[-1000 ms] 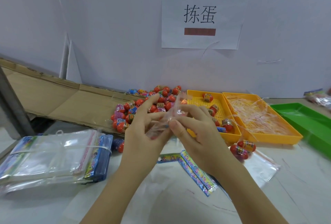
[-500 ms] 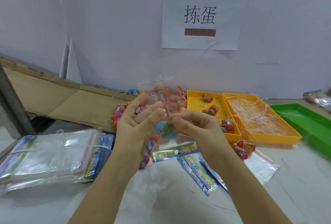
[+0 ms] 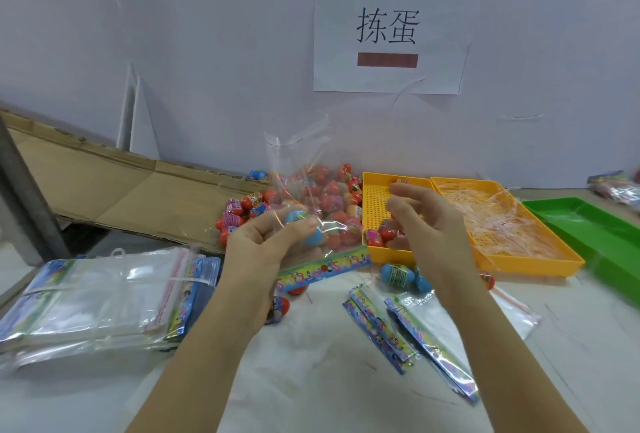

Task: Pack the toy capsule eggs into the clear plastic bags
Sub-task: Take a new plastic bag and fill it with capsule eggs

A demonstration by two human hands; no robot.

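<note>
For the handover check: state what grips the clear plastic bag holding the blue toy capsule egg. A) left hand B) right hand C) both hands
A: the left hand alone grips the clear plastic bag round the blue toy capsule egg; the right hand is apart.

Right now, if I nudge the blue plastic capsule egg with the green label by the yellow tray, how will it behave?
The blue plastic capsule egg would probably roll, since it lies on its rounded side on the flat white table. Its glossy shell may slip when pinched. The second blue egg beside it might get knocked.
</note>
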